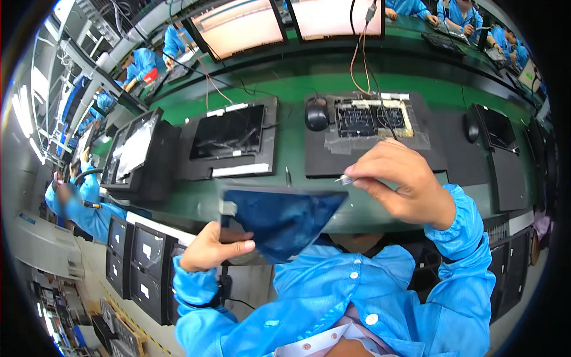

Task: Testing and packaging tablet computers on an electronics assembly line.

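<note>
My left hand (pixel 215 247) is closed on the left edge of a thin, glossy dark-blue panel (pixel 279 217), thumb on top. The panel is tilted over the bench's near edge, in front of my blue smock, and looks like a flat display screen. A small pale tab (pixel 227 207) sits at its left side. My right hand (pixel 395 178) is raised to the right of the panel and apart from it. Its thumb and forefinger pinch a small silver-and-white piece (pixel 345 179), like a connector tip. A dark cable (pixel 388 122) runs down behind this hand; whether it joins the piece is hidden.
A dark pad holds a mouse (pixel 316 113) and a taped frame with circuitry (pixel 375 118). Left of it lies a black screen (pixel 229 131) on another pad. A pen-like tool (pixel 288 177) lies between. Black trays (pixel 146 262) stand at left; lit monitors (pixel 238 27) and co-workers are beyond.
</note>
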`<state>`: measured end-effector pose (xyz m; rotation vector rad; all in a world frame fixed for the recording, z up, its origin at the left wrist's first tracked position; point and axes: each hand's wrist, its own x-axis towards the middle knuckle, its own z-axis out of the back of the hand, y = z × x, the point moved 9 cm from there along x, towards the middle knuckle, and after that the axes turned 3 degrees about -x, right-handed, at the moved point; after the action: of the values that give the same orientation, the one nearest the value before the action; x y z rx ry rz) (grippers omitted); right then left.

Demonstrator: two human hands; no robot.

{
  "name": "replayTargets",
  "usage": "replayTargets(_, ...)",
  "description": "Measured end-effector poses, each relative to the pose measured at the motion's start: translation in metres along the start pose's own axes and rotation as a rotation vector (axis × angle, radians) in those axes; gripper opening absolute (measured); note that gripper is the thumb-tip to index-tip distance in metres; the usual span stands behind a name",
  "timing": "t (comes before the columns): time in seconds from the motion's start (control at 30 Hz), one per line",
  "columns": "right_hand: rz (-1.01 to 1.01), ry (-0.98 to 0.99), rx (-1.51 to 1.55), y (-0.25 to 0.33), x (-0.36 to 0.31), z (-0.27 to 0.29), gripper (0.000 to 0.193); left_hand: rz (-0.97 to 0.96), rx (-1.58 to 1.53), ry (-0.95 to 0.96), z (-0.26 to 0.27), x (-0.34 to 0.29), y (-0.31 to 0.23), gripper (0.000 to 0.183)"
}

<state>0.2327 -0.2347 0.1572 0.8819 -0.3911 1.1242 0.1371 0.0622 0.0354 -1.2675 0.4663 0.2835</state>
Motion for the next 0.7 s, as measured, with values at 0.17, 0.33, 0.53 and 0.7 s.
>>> replayTargets(0.17, 0.094, 0.126, 0.017, 0.018, -0.005, -0.029, 0.032, -0.012, 0.325, 0.158, -0.02, -0.013, -0.013, 0.04)
replayTargets(0.33, 0.118, 0.154, -0.007, 0.02, -0.007, -0.04, 0.034, 0.026, 0.346, 0.145, -0.021, -0.011, -0.008, 0.042)
replayTargets(0.53, 0.119, 0.17, -0.063, 0.017, -0.01, -0.042, 0.032, -0.035, 0.257, 0.143, -0.022, -0.004, 0.0, 0.04)
replayTargets(0.7, 0.111, 0.181, -0.063, 0.015, -0.01, -0.043, 0.029, -0.023, 0.299, 0.161, -0.022, -0.002, 0.005, 0.039)
